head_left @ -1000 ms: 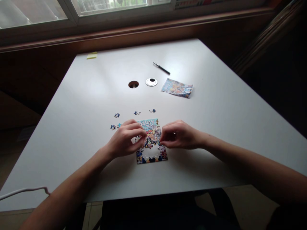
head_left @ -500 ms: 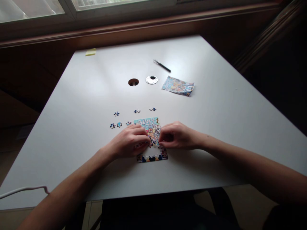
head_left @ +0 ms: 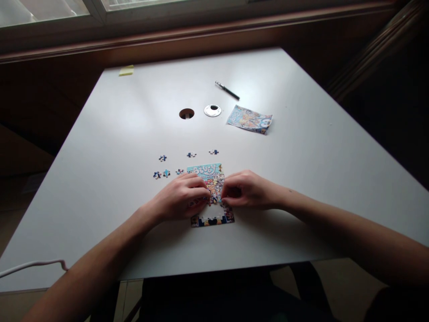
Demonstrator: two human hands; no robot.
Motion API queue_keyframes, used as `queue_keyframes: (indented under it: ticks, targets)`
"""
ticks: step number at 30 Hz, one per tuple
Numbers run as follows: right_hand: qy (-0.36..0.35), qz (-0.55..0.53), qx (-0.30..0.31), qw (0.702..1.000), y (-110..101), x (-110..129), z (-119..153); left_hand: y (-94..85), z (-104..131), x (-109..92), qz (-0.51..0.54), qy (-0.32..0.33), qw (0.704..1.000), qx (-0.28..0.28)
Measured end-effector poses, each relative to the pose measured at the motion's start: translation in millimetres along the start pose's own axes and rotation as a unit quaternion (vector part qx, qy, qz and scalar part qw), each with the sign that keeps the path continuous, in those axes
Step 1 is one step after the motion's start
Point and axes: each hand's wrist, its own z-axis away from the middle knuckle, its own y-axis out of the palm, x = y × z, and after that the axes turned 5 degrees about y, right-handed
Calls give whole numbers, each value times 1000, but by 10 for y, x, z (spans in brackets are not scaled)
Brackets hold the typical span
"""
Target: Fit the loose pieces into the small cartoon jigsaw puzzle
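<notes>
A partly assembled jigsaw puzzle (head_left: 207,170) lies flat near the front of the white table, with a colourful cartoon picture and "Bluey" lettering across its top. In its lower half is a pale gap, bordered below by a dark blue strip. My left hand (head_left: 185,195) is closed over the puzzle's left side, fingers curled and fingertips at the upper edge of the gap. From the right, my right hand (head_left: 246,190) pinches at the puzzle's right side, thumb and forefinger close together. Both hands' fingers partly cover the pieces under them.
Several loose puzzle pieces (head_left: 166,173) lie left of and beyond the puzzle. Farther back are a creased picture sheet (head_left: 250,119), a black pen (head_left: 228,91), a round metal cover (head_left: 212,110) and a cable hole (head_left: 187,114). A yellow sticky note (head_left: 126,70) and white cable (head_left: 33,264) are at the left.
Both hands stay at the puzzle with almost the same grip; the fingertips shift only slightly. The whole view moves a little, and the loose pieces keep their places.
</notes>
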Motion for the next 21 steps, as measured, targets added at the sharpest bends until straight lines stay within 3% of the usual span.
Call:
queue_keyframes:
  ticks: [21]
  targets:
    - [5,20,12,1000,-4,32,-2,-36,-5,-9,-19,23,999,34]
